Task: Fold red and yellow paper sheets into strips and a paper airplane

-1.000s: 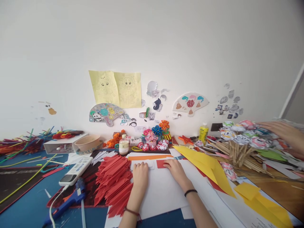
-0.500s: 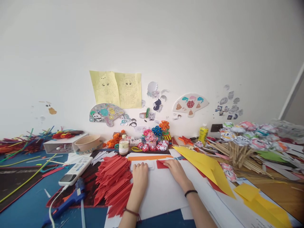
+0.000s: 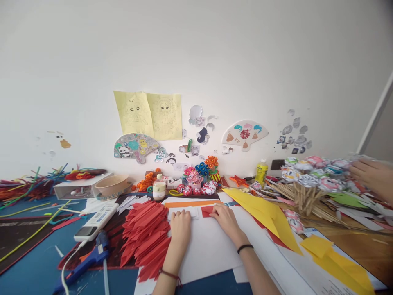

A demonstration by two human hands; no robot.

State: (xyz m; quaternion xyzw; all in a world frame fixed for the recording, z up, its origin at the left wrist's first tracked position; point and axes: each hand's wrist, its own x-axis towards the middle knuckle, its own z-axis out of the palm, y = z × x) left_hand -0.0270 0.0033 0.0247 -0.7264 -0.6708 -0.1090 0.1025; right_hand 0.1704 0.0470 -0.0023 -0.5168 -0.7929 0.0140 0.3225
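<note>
Head view of a craft counter (image 3: pixel 37 262) set against a white wall. The left hand (image 3: pixel 180 223) lies palm-down with fingers flat on a small white paper piece (image 3: pixel 183 213); its grip is spread and closes on nothing. The right hand (image 3: pixel 226 219) presses its fingertips on a small red paper piece (image 3: pixel 209 211), fingers laid flat rather than pinched; the red piece lies just beside the white one, near the middle of the counter, on a large white sheet (image 3: pixel 211 250). Immediately left of the left hand sits a pile of folded red paper strips (image 3: pixel 145 235). Toward the counter's left edge lie a white remote control (image 3: pixel 95 222) and a blue glue gun (image 3: pixel 89 258). Yellow paper sheets (image 3: pixel 264 211) spread to the right of the right hand. Along the counter's back edge stand a small bottle (image 3: pixel 159 189), paper flowers (image 3: pixel 199 178) and a yellow glue bottle (image 3: pixel 261 173). At the right edge, another person's hand (image 3: pixel 373 176) reaches over a bundle of paper flowers on wooden sticks (image 3: pixel 307 186).
</note>
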